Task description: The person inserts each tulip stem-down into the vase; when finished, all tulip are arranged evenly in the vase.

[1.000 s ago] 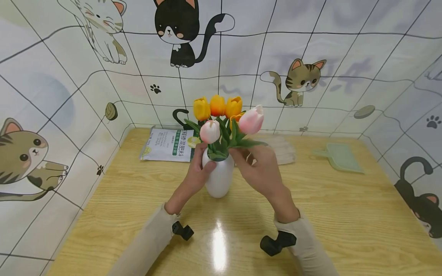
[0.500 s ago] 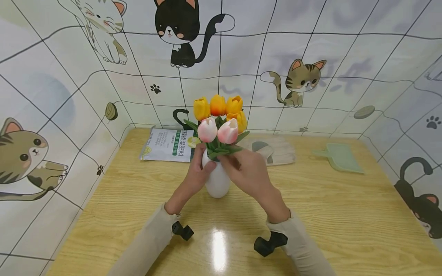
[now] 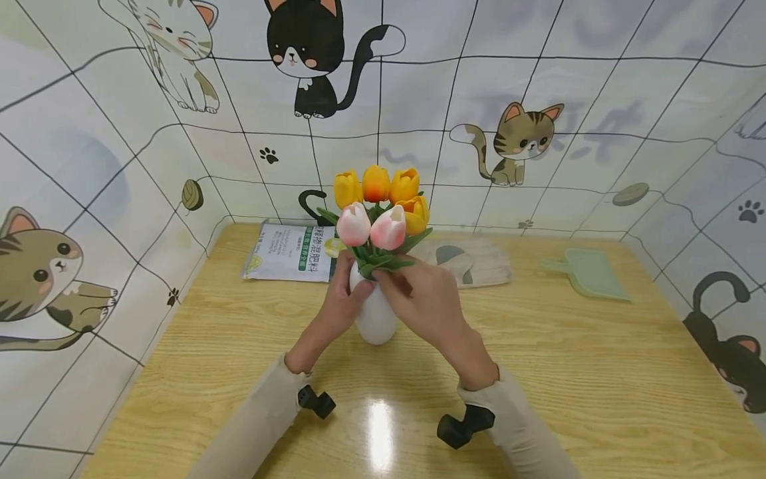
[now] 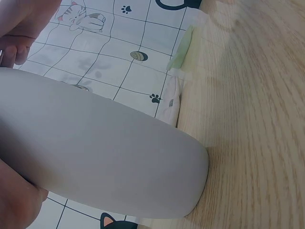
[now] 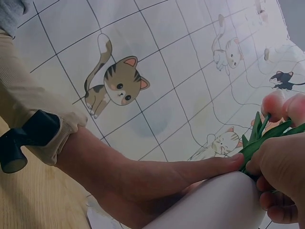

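A white vase [image 3: 376, 319] stands on the wooden table, filled with artificial tulips. My left hand [image 3: 341, 303] grips it around the neck, thumb in front near the mouth. My right hand [image 3: 433, 303] pinches a tulip's stem and leaves just over the vase mouth; its fingertips are partly hidden by green leaves [image 5: 267, 138]. Two pink-and-white tulips, one the front right tulip [image 3: 389, 227], sit before several yellow-orange tulips [image 3: 376, 183]. In the left wrist view the vase's smooth side [image 4: 105, 148] fills the middle, its base on the table.
A printed white bag [image 3: 287, 251] lies behind the vase on the left. Behind my right hand is a flat pale cloth item [image 3: 493, 263] with grey patches. A light green dustpan-shaped scoop [image 3: 598, 274] lies farther right. Cat-patterned sheeting [image 3: 419, 100] surrounds the table.
My right hand has moved left and slightly inward, bringing a pink tulip from the right side in beside the other pink one. My left hand has stayed on the vase.
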`<state>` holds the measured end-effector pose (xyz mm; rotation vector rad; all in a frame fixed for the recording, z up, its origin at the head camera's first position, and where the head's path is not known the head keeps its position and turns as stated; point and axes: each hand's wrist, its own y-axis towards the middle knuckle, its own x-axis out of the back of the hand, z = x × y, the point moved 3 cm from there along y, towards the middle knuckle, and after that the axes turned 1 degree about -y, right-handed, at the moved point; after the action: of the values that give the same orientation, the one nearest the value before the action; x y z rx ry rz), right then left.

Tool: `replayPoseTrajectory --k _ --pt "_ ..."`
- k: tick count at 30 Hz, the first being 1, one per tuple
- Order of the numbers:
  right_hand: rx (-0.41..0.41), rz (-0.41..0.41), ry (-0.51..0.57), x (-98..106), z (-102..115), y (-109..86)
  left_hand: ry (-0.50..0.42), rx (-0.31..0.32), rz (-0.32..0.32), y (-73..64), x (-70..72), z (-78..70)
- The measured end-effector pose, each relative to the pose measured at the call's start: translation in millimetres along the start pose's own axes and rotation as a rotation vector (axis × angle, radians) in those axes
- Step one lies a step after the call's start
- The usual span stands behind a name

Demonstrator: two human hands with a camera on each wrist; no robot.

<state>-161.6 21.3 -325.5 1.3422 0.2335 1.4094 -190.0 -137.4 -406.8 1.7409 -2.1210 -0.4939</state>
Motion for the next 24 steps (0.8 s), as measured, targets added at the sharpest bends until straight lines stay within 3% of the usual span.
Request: replayPoseTrajectory --k 10,15,24 --pt "-0.054 0.073 0.003 -1.8 -0.9 -0.3 0.008 0.005 -0.027 -0.5 2.8 0.4" --pt "-0.071 0.091 0.030 0.1 -5.3 -10.8 0.002 0.008 -0.017 -1.8 2.6 4.9" --pt "0.070 0.048 0.092 -8.1 -21.0 -43.3 0.010 0.035 0.018 -10.2 11.0 6.8"
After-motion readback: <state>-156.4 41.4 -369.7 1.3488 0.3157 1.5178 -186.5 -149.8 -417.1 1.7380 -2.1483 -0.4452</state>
